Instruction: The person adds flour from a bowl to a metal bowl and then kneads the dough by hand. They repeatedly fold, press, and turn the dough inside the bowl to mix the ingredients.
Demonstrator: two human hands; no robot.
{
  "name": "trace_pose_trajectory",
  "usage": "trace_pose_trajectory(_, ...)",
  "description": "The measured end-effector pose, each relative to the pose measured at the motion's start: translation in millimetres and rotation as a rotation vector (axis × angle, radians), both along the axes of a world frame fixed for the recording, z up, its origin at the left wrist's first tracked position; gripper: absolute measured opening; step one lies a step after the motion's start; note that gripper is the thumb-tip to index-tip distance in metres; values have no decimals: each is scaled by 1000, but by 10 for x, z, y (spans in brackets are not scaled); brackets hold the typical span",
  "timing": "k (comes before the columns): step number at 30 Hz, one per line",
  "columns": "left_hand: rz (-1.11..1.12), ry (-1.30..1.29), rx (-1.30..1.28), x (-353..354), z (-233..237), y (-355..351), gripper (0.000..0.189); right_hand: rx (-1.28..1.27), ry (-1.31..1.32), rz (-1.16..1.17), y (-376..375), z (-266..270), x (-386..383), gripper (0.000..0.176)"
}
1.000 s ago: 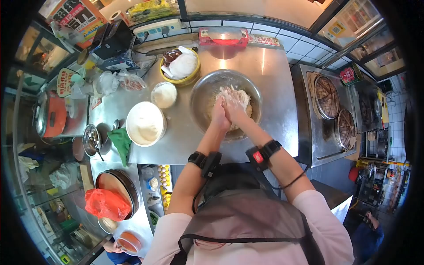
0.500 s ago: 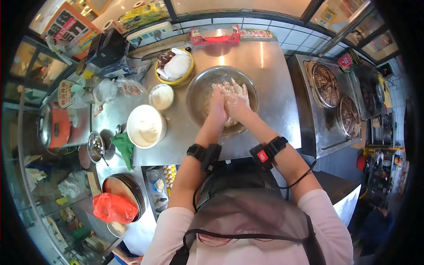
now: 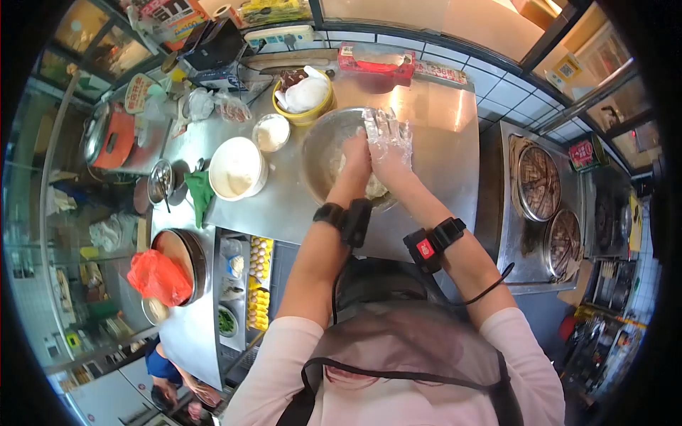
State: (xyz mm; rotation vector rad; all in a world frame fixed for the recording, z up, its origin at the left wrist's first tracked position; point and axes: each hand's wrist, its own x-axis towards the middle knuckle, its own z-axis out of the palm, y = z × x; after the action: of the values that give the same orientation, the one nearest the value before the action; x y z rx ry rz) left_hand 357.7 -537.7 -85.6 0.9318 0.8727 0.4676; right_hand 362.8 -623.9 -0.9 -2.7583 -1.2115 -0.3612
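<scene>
A large steel mixing bowl (image 3: 320, 153) stands on the steel counter (image 3: 433, 135) in front of me. Pale dough (image 3: 373, 188) lies inside it. My left hand (image 3: 356, 156) is in the bowl, fingers closed down against the dough. My right hand (image 3: 388, 138), in a clear plastic glove smeared with dough, rests over the bowl's far right rim with fingers spread. Both hands touch each other side by side. Black bands sit on both wrists.
Left of the bowl stand a white tub of batter (image 3: 236, 169), a small white bowl (image 3: 271, 132) and a yellow bowl (image 3: 307, 96) with bags. A green cloth (image 3: 199, 193) lies at the counter edge. Round griddle plates (image 3: 538, 183) are at right. A person (image 3: 167, 373) crouches lower left.
My right hand has moved up from the dough to the bowl's far rim. My left hand stays pressed in the dough. My head view has shifted and tilted.
</scene>
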Motion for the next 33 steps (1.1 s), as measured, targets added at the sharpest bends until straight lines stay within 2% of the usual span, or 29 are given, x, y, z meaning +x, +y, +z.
trace_pose_trajectory(1,17,-2,-5,32,16,82,36,66,61,66,-39,70,-16,68)
trace_pose_trajectory(3,29,301,45,-26,68,248,41,118,135,139,-167,80,11,67)
trace_pose_trajectory(5,68,292,18,-106,184,216,40,342,297,322,-321,114,140,61)
trace_pose_trajectory(6,98,273,2,-151,263,216,41,381,306,300,-513,181,143,49)
trace_pose_trajectory(8,121,250,-50,-275,397,195,38,369,475,281,-891,145,207,35)
trace_pose_trajectory(10,143,224,-106,-372,352,209,35,247,573,199,-1257,-129,178,21)
trace_pose_trajectory(12,44,218,-68,-437,189,235,26,73,578,287,-1557,-455,68,15)
trace_pose_trajectory(15,47,199,-99,-503,381,121,15,75,528,376,-1780,-808,-162,14)
trace_pose_trajectory(17,41,154,-142,-562,370,126,17,86,512,416,-1813,-1064,-189,14)
trace_pose_trajectory(19,38,98,-179,-582,369,151,20,100,485,462,-1796,-1201,-175,15)
trace_pose_trajectory(21,42,75,-262,-617,363,146,21,132,344,415,-1757,-1245,-176,12)
trace_pose_trajectory(22,48,70,-258,-638,349,148,21,134,339,423,-1723,-1168,-172,12)
trace_pose_trajectory(24,-5,6,-263,-682,300,142,26,55,585,391,-1620,-792,-162,7)
trace_pose_trajectory(25,7,-4,-258,-694,282,132,26,55,576,405,-1517,-514,-166,7)
trace_pose_trajectory(27,37,-210,-355,-689,249,101,36,341,911,296,-1223,-15,-255,10)
trace_pose_trajectory(28,52,-228,-345,-662,236,92,36,338,899,320,-1031,23,-264,10)
trace_pose_trajectory(30,62,-368,-446,-551,198,53,47,517,840,319,-623,68,-211,20)
trace_pose_trajectory(31,15,-426,-335,-479,104,35,50,513,837,358,-469,-29,-168,20)
trace_pose_trajectory(33,-10,-460,-150,-440,78,73,54,640,712,408,-54,-336,-203,32)
